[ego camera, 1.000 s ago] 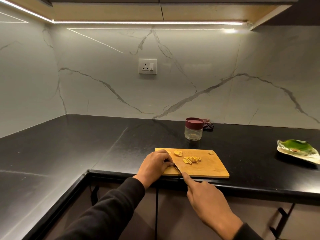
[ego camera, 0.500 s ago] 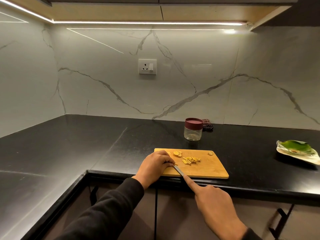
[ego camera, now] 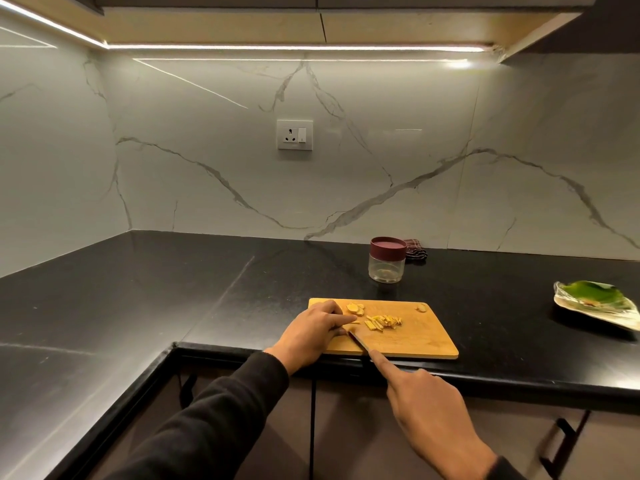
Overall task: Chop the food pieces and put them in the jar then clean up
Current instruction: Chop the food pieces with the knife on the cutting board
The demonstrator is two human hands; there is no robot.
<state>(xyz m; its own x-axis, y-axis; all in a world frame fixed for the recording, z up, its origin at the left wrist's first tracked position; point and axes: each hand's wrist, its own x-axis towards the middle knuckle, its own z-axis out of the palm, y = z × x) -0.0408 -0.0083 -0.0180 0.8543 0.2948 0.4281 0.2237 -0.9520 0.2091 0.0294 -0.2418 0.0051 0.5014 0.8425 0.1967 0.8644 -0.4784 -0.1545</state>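
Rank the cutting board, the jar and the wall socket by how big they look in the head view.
1. cutting board, clearly largest.
2. jar and wall socket look about alike; the socket is farther away, so no ranking.

counter black | board tan | jar lid maroon | wall white, grey-veined | cloth checked

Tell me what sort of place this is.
Most likely a home kitchen: a black countertop under cabinet lighting, a marble backsplash with a wall socket, and a wooden cutting board with chopped food.
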